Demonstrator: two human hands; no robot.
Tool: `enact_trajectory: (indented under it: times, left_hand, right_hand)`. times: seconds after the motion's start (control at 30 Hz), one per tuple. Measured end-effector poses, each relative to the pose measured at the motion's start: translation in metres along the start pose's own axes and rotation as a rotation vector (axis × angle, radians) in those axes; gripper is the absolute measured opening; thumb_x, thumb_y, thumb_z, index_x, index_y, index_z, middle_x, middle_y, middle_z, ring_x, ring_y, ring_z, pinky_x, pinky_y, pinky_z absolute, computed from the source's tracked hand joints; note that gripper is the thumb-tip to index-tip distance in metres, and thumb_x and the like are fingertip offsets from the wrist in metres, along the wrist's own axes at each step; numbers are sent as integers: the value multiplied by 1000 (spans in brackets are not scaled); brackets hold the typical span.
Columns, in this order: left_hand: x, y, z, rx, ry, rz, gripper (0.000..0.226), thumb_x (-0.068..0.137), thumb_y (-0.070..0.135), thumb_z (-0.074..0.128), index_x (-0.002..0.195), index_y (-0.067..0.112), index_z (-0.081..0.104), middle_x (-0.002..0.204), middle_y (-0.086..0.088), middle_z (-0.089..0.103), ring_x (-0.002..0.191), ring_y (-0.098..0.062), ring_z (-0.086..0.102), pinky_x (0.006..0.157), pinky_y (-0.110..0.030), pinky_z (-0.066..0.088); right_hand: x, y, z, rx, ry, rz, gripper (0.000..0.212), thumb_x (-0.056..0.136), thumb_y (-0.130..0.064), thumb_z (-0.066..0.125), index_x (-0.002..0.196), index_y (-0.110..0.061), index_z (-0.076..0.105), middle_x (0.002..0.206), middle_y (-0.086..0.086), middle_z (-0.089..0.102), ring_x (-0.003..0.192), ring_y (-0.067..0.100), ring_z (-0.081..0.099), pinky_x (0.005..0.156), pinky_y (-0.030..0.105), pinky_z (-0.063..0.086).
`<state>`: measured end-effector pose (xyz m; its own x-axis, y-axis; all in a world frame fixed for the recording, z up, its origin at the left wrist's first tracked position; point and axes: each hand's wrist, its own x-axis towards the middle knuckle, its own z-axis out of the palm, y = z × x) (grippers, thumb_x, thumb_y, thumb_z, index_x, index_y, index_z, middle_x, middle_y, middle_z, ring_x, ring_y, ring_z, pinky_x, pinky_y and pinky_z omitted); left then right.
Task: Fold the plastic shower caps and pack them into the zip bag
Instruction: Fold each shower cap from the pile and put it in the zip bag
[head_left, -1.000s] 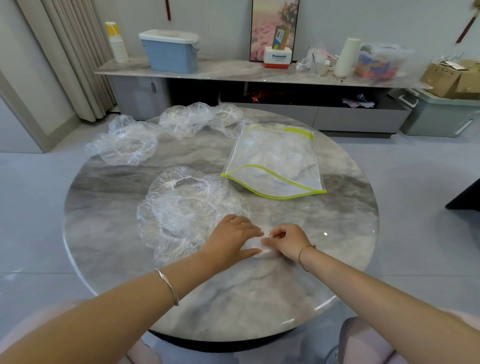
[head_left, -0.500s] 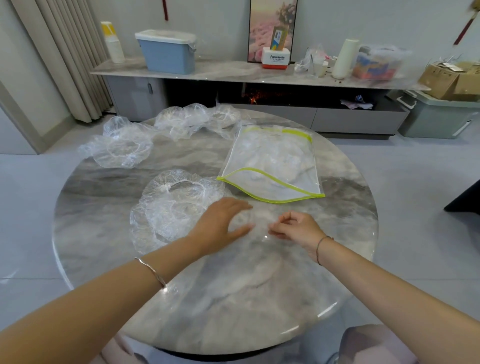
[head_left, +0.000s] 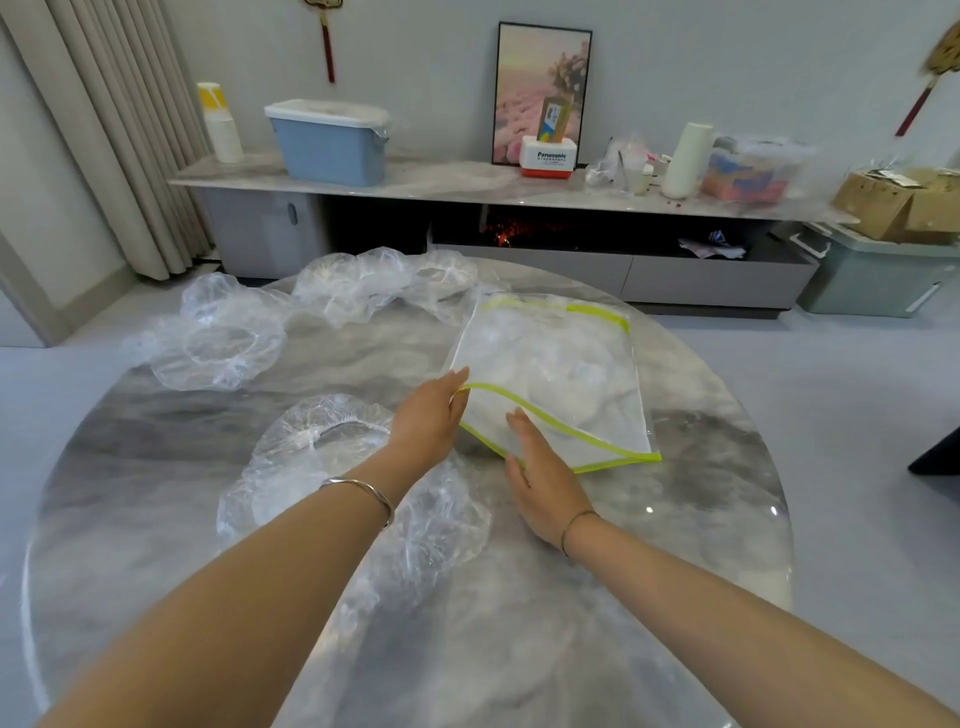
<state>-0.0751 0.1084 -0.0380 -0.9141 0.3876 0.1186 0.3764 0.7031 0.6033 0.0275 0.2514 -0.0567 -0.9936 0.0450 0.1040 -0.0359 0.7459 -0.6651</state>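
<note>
The clear zip bag (head_left: 571, 374) with yellow-green edges lies on the marble table, its mouth facing me and white folded plastic showing inside. My left hand (head_left: 428, 421) pinches the upper lip of the mouth at its left corner and lifts it. My right hand (head_left: 540, 483) lies flat with straight fingers, the fingertips reaching into the mouth; whether a folded cap is under it I cannot tell. An unfolded clear shower cap (head_left: 322, 452) lies under my left forearm.
More crumpled shower caps lie at the far left (head_left: 218, 338) and at the back (head_left: 384, 283) of the round table (head_left: 701, 519). Behind it stands a low cabinet with a blue bin (head_left: 330, 140), boxes and a framed picture.
Both hands have moved forward from the near middle of the table to the bag. The left hand took hold of the mouth's upper lip; the right hand slid flat into the opening.
</note>
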Motion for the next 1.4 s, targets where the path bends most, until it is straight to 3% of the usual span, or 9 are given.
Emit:
enact_trajectory:
  times: [0.13, 0.27, 0.4, 0.63, 0.73, 0.9, 1.03, 1.17, 1.4]
  left_hand:
    - [11, 8, -4, -84, 84, 38, 41, 103, 32, 29, 143, 32, 39, 106, -7, 64, 95, -21, 58, 67, -29, 40]
    - [15, 18, -12, -106, 135, 24, 41, 103, 34, 26, 142, 32, 39, 86, 1, 61, 89, -20, 58, 70, -34, 45]
    - [21, 19, -19, -188, 166, 11, 41, 103, 34, 25, 141, 32, 40, 105, -5, 67, 99, -23, 60, 86, -41, 48]
    - [28, 4, -15, -178, 43, 14, 41, 103, 30, 31, 143, 27, 38, 106, -9, 66, 103, -28, 60, 86, -38, 48]
    - [16, -8, -14, -153, -78, 13, 54, 98, 35, 45, 148, 20, 28, 147, -8, 40, 135, -25, 36, 110, -40, 31]
    - [-38, -18, -26, 163, -130, 12, 74, 93, 48, 47, 151, 17, 12, 158, -4, 15, 145, -23, 11, 117, -39, 12]
    - [-96, -20, -40, 329, -280, -21, 102, 74, 81, 24, 152, 19, 1, 159, -1, -2, 146, -21, -2, 119, -39, 1]
    - [-138, -24, -42, 481, -333, 17, 111, 54, 80, 6, 150, 24, 13, 158, 2, 7, 146, -19, 3, 117, -34, 1]
    - [-148, -14, -34, 405, -218, -51, 79, 85, 66, 47, 147, 23, 25, 153, 4, 25, 143, -18, 16, 116, -30, 9]
  right_hand:
    - [43, 1, 3, -270, -72, -106, 53, 101, -23, 29, 150, -23, 9, 159, -2, 5, 144, 16, 13, 115, 31, 19]
    - [82, 9, 2, -538, -111, 50, 54, 100, -46, 17, 150, -31, 4, 159, -3, 3, 145, 25, -9, 116, 35, -3]
    - [108, 21, 4, -655, -131, 210, 63, 92, -64, 8, 149, -38, -2, 158, -9, -5, 139, 32, -28, 113, 45, -19]
    - [105, 17, -6, -633, -107, 260, 57, 95, -58, 10, 148, -39, -1, 158, -7, -9, 141, 28, -25, 114, 46, -16]
    - [70, 11, -1, -593, -109, 133, 57, 96, -58, 9, 148, -38, -1, 158, -3, -9, 142, 25, -22, 115, 43, -15]
    - [-3, 8, 10, -588, -247, -55, 88, 68, -65, -14, 149, -34, 0, 159, -6, -3, 145, 18, -10, 114, 37, -11]
    - [-37, -3, 7, -502, -323, -202, 77, 80, -70, 2, 149, -35, 3, 158, -11, -1, 145, 12, -9, 110, 26, -14]
    - [-43, -18, 7, -463, -319, -247, 58, 96, -38, 41, 148, -32, 16, 156, -8, 13, 146, 13, 1, 112, 24, -8]
    - [-44, -42, 22, -119, -12, -191, 8, 83, -19, 65, 88, -22, 71, 108, -9, 66, 108, 9, 53, 105, 30, 30]
